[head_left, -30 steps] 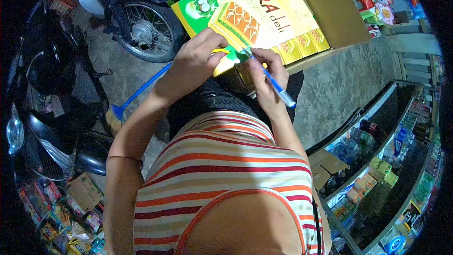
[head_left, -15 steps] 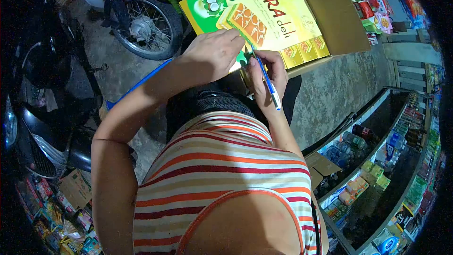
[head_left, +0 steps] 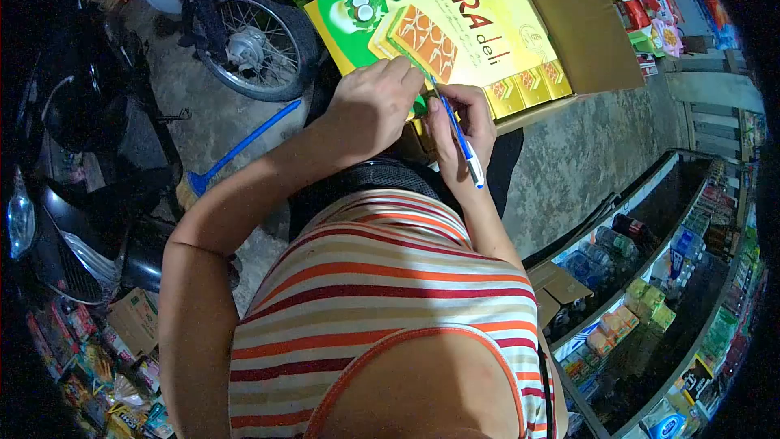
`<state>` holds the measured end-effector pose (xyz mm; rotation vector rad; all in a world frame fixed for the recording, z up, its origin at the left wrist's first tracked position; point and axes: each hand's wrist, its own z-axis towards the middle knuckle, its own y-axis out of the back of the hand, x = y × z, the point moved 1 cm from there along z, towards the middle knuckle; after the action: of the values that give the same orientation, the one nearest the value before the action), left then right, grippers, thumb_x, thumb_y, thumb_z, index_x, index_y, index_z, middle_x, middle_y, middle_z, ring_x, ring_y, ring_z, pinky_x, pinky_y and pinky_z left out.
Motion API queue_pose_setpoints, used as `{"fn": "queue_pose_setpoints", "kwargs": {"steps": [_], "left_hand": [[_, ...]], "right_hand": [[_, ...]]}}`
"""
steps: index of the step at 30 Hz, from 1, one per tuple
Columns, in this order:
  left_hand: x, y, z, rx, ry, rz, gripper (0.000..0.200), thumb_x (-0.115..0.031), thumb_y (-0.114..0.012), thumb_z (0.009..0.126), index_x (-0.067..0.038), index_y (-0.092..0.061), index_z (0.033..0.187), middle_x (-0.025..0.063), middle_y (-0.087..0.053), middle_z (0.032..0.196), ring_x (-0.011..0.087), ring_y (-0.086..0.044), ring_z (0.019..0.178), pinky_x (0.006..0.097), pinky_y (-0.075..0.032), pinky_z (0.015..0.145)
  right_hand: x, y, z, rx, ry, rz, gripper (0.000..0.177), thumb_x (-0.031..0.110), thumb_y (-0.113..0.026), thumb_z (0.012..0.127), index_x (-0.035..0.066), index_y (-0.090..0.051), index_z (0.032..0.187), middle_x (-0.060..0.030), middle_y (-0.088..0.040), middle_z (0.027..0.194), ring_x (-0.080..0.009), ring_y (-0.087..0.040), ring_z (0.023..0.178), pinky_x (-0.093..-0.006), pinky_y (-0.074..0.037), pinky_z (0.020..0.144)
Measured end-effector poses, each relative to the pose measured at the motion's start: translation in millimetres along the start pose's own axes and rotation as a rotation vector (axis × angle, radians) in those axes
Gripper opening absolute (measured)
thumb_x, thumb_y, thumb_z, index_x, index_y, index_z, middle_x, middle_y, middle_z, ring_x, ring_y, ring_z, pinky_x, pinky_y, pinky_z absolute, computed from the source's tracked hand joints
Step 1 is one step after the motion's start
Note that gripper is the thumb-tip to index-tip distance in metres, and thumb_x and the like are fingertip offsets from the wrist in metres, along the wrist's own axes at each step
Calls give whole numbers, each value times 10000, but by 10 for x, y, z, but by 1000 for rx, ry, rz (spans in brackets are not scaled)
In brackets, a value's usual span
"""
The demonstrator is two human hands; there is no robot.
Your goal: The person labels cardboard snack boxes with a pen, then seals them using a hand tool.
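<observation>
A yellow and green Hura Deli cake box [head_left: 505,20] lies tilted over an open brown carton [head_left: 600,24], its printed face up. My left hand [head_left: 378,102] is closed, its bent fingers gripping the near edge of that box; the fingertips are partly hidden. Close beside it, my right hand [head_left: 465,122] is closed around a blue and white pen [head_left: 470,154], which slants across the fingers with its white end toward me. The right fingertips are at the same box edge. A small green part of the box shows between the hands.
Left of the carton stands a motorbike wheel [head_left: 256,49], with a blue-handled brush [head_left: 244,146] on the concrete floor. Another dark motorbike [head_left: 89,219] is further left. Shelves with bottles [head_left: 617,240] and packets line the right; packaged snacks [head_left: 106,366] lie at lower left.
My left forearm has shifted slightly right and down, uncovering more of the blue brush handle. The green part between my hands has turned and looks darker. The pen stays in my right hand.
</observation>
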<state>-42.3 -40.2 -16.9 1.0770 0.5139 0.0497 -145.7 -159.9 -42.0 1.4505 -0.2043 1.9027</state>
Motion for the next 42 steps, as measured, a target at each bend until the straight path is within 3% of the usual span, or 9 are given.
{"fn": "queue_pose_setpoints", "kwargs": {"steps": [3,6,14,18,30,32,36,42], "left_hand": [[14,2,-18,-12,22,-1,193,9,-624,741,-11,-513,899,151,-514,856,332,-584,818,416,-495,685],[59,5,-79,-101,-29,-2,123,-60,-576,776,-32,-527,885,122,-532,833,287,-607,809,373,-511,697],[136,214,-6,55,-240,23,183,-40,-591,787,-16,-527,957,135,-517,915,309,-597,894,368,-510,737],[211,204,60,119,-235,-23,196,-56,-609,804,-14,-526,976,131,-526,933,303,-600,915,364,-515,744],[268,134,8,125,-158,-129,155,-72,-630,841,-6,-536,945,137,-539,942,322,-591,868,382,-497,776],[288,132,52,175,-72,-226,121,-74,-620,846,-15,-539,914,135,-544,896,321,-589,859,381,-484,779],[337,130,119,173,-90,-293,106,-90,-611,855,-21,-542,898,137,-553,859,325,-591,873,394,-475,785],[307,116,178,279,146,-339,120,-121,-619,849,-15,-568,870,153,-599,893,336,-608,906,403,-477,813]], "right_hand": [[-3,-3,-2,3,-25,31,186,31,-684,832,-6,-599,993,-113,-583,853,-188,-581,742,-283,-476,700],[-14,-1,-30,-1,-63,39,186,30,-682,833,-8,-599,995,-116,-583,856,-193,-582,744,-285,-476,704],[-3,2,-13,4,-19,22,186,30,-683,835,-9,-600,997,-110,-583,863,-185,-579,751,-283,-472,712],[-14,8,-17,5,-47,37,190,27,-685,832,-8,-600,999,-110,-583,862,-183,-579,754,-282,-472,712],[-25,16,0,18,-63,53,187,25,-677,838,-7,-597,1003,-110,-588,874,-181,-581,762,-277,-470,716],[-19,20,11,12,-35,32,191,30,-679,839,-8,-594,1006,-112,-591,879,-184,-582,766,-278,-470,718],[-28,25,4,11,-46,47,194,34,-680,838,-7,-593,1007,-113,-593,884,-187,-583,763,-280,-471,716],[-25,23,13,11,-32,38,193,30,-680,836,-3,-595,1005,-107,-588,871,-185,-580,753,-279,-471,708]]}}
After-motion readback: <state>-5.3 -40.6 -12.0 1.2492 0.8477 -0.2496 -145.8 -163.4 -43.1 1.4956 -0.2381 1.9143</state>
